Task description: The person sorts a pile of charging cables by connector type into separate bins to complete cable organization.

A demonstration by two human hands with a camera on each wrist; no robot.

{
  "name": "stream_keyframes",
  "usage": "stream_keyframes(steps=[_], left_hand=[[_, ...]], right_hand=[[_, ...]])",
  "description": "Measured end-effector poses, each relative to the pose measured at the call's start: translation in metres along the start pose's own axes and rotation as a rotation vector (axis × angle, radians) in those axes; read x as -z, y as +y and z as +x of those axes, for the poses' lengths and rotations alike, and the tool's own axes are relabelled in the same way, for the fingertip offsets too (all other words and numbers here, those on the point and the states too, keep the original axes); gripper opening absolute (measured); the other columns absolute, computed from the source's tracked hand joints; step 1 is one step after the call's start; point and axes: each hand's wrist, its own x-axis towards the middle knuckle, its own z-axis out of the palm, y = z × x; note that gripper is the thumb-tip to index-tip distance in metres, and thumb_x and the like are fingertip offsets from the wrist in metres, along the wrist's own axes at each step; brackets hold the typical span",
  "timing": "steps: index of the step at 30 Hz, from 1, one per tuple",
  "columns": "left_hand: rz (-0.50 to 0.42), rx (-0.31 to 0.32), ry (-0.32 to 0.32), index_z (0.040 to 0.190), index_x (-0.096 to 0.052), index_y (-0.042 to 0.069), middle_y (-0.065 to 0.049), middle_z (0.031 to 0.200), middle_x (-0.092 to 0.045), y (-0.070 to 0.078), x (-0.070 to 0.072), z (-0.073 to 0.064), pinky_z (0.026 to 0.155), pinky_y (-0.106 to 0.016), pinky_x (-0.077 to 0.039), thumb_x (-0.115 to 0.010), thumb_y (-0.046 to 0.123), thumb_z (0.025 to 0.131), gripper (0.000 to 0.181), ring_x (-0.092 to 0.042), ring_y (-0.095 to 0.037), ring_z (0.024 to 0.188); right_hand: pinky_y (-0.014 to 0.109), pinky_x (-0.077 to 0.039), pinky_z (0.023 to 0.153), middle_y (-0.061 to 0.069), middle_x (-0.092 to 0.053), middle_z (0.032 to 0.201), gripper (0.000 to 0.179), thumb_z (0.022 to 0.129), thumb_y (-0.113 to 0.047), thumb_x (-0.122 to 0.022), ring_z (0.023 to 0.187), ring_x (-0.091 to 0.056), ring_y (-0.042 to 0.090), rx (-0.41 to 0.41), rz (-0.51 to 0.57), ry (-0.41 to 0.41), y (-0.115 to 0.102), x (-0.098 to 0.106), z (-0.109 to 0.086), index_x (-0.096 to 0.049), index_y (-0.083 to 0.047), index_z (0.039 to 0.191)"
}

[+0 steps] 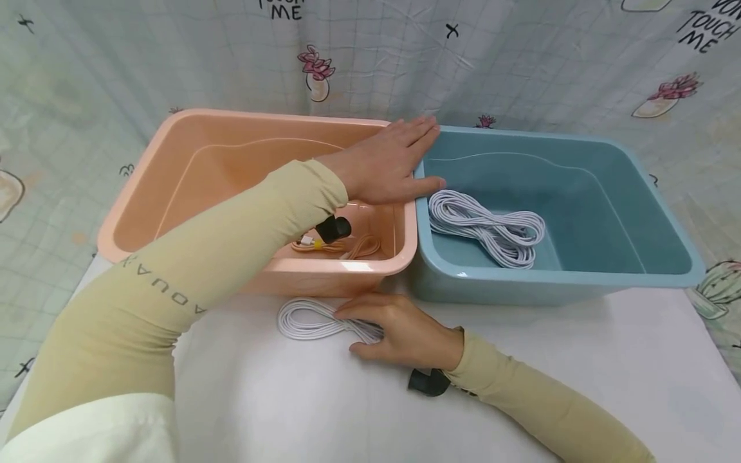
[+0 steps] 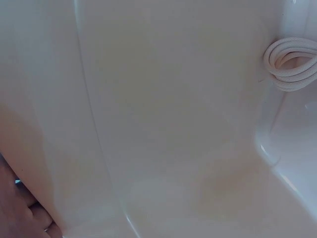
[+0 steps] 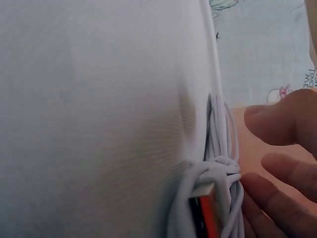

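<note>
My left hand point(image 1: 393, 161) rests with extended fingers over the adjoining rims of a peach bin point(image 1: 255, 265) and a blue bin point(image 1: 556, 275). In the left wrist view, part of that hand point(image 2: 22, 208) shows at the lower left corner. My right hand point(image 1: 405, 331) is at a coiled white cable point(image 1: 312, 319) lying on the white table in front of the bins. In the right wrist view, the thumb point(image 3: 277, 119) stands apart from the cable point(image 3: 218, 171), while fingertips point(image 3: 257, 191) lie close beside it. A USB plug point(image 3: 207, 213) with an orange inside shows on the bundle.
White cable bundles point(image 1: 486, 225) lie in the blue bin's left part. Inside the peach bin are orange cables point(image 1: 361, 247), partly hidden by my left forearm and its black wrist camera point(image 1: 334, 228). A patterned curtain point(image 1: 382, 58) hangs behind both bins.
</note>
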Motion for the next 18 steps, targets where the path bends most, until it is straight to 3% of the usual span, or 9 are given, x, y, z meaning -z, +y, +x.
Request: stream_keyframes(steps=[5,18], left_hand=[[-0.001,0.004,0.008,0.158,0.001,0.01,-0.005,0.167,0.005,0.0001,-0.0003,0.0002,0.129,-0.04,0.0,-0.027,0.066,0.096,0.088,0.004,-0.022,0.156],[-0.004,0.008,0.01,0.158,0.0,0.011,-0.004,0.167,0.006,0.0001,-0.0011,0.0012,0.129,-0.039,0.0,-0.028,0.066,0.096,0.088,0.004,-0.02,0.156]], right_hand=[[0.022,-0.052,0.098,-0.003,-0.068,0.121,0.044,0.079,-0.019,-0.077,0.115,-0.062,0.006,-0.011,-0.011,-0.007,0.0037,-0.0017,0.0,-0.068,-0.016,0.122],[0.025,-0.051,0.101,-0.004,-0.065,0.124,0.046,0.078,-0.016,-0.076,0.117,-0.059,0.007,-0.102,-0.021,-0.114,0.0047,-0.0021,0.0019,-0.067,-0.018,0.123]])
